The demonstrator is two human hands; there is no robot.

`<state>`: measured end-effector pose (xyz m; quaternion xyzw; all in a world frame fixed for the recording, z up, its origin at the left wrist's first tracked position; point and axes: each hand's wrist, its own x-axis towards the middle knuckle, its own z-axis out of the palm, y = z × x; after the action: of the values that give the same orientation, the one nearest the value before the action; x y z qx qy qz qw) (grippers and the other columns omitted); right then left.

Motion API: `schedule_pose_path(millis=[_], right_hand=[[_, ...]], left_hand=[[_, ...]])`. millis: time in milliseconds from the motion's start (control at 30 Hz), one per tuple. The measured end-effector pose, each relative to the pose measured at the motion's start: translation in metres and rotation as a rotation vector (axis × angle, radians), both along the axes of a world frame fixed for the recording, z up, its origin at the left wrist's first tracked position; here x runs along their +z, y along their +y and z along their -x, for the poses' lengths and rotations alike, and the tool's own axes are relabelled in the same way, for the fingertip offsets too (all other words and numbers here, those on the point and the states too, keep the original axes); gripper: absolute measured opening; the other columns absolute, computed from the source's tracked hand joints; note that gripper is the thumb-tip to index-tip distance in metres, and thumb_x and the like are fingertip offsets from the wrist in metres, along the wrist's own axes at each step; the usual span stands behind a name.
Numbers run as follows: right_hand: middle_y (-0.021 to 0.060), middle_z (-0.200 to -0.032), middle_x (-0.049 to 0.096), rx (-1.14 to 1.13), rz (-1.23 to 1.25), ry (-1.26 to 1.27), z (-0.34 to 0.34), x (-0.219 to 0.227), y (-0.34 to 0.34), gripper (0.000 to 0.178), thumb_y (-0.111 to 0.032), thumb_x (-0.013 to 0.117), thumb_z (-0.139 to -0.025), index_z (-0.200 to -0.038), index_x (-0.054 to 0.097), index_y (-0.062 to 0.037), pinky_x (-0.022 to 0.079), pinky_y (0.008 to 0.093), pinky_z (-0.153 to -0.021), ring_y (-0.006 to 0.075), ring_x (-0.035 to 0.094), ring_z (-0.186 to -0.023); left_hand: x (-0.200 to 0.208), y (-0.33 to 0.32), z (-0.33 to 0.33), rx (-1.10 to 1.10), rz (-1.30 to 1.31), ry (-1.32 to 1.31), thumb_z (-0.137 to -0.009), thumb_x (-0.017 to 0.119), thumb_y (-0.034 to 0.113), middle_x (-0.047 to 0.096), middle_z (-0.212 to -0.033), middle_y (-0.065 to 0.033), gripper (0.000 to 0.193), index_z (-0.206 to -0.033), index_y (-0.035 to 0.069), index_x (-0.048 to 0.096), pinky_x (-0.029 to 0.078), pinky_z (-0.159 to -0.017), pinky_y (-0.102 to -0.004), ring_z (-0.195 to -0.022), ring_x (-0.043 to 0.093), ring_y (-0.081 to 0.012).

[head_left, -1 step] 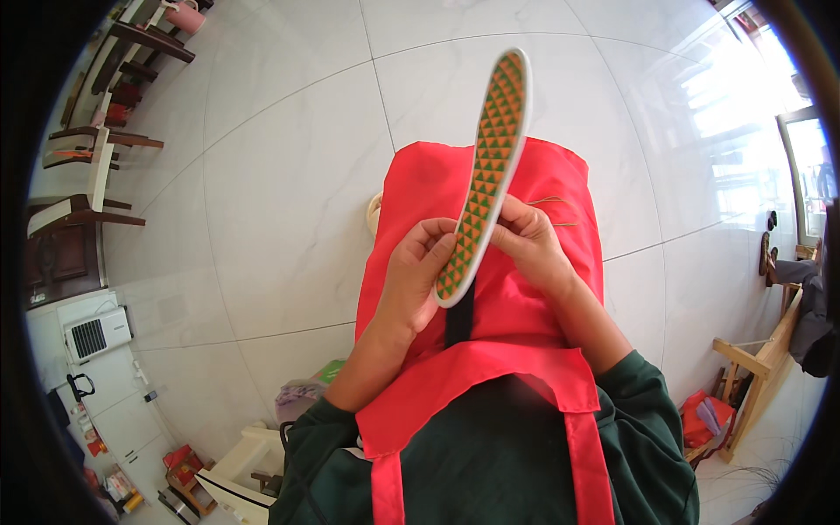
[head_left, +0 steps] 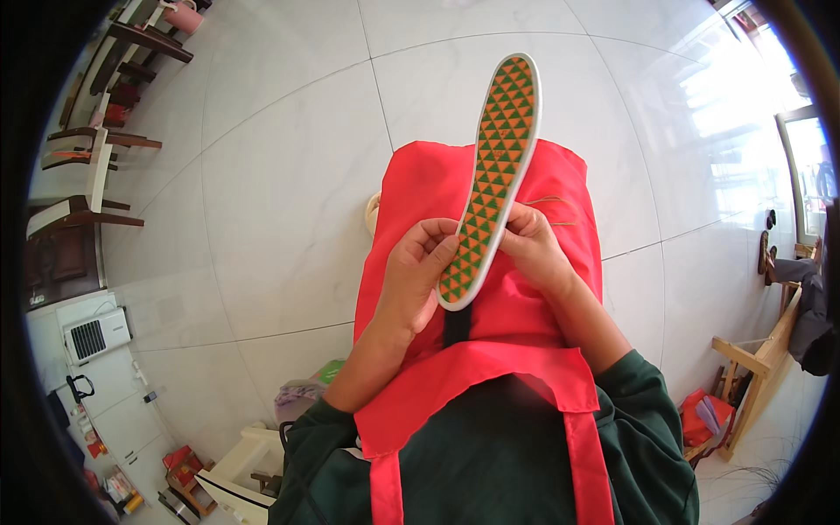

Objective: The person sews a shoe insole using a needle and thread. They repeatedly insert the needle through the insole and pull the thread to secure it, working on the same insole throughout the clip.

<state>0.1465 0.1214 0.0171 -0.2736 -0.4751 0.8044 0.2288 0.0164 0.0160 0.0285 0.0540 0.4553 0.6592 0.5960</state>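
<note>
Above my lap stands an insole (head_left: pixel 499 149) patterned with orange and green triangles and edged in white, its patterned face toward me and its top leaning slightly right. My left hand (head_left: pixel 417 267) pinches its left edge near the lower end, thumb on the patterned face. On the opposite edge, a little higher, my right hand (head_left: pixel 535 249) is closed with thumb and fingertips pressed together; part of its grip is hidden behind the insole. Thin tan thread (head_left: pixel 549 200) lies on the red apron (head_left: pixel 429 188) beside my right hand.
Pale tiled floor (head_left: pixel 289 175) spreads around me. Dark wooden chairs (head_left: pixel 83 214) stand at the left, near a white heater-like appliance (head_left: pixel 96 334). A wooden bench (head_left: pixel 761 376) is at the right, close to another person's leg (head_left: pixel 792 269). Bags (head_left: pixel 297 398) sit by my left elbow.
The insole has turned so that more of its patterned face shows, and its top has swung slightly right. Both hands keep nearly the same places on its edges.
</note>
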Motion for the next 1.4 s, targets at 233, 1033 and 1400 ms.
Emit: schedule_pose_path(millis=[233, 1033, 1400], right_hand=[[0.0058, -0.102, 0.064, 0.046, 0.337, 0.311, -0.013, -0.032, -0.003, 0.02, -0.001, 0.056, -0.088, -0.107, 0.062, -0.0038, 0.051, 0.028, -0.079, 0.0149, 0.062, -0.092], [0.0094, -0.102, 0.063, -0.003, 0.406, 0.261, -0.009, -0.044, -0.007, 0.025, -0.014, 0.06, -0.088, -0.109, 0.057, -0.0013, 0.055, 0.0316, -0.076, 0.0188, 0.063, -0.089], [0.008, -0.1, 0.063, 0.003, 0.482, 0.182, -0.011, -0.051, -0.005, 0.023, -0.007, 0.061, -0.086, -0.108, 0.057, -0.0022, 0.056, 0.0308, -0.074, 0.0176, 0.064, -0.086]], left_hand=[[0.005, -0.004, -0.003, -0.081, -0.063, 0.298, -0.085, 0.062, -0.001, 0.06, -0.088, -0.0032, 0.016, -0.099, -0.001, 0.056, 0.049, -0.071, -0.0204, -0.079, 0.057, -0.0064], [0.005, -0.003, -0.007, -0.043, -0.039, 0.383, -0.084, 0.065, 0.002, 0.061, -0.085, -0.0039, 0.015, -0.095, -0.001, 0.056, 0.049, -0.067, -0.0188, -0.076, 0.058, -0.006], [0.002, -0.002, -0.011, -0.085, -0.021, 0.445, -0.085, 0.06, -0.001, 0.061, -0.087, -0.0039, 0.013, -0.097, -0.002, 0.056, 0.049, -0.068, -0.0186, -0.075, 0.057, -0.0049]])
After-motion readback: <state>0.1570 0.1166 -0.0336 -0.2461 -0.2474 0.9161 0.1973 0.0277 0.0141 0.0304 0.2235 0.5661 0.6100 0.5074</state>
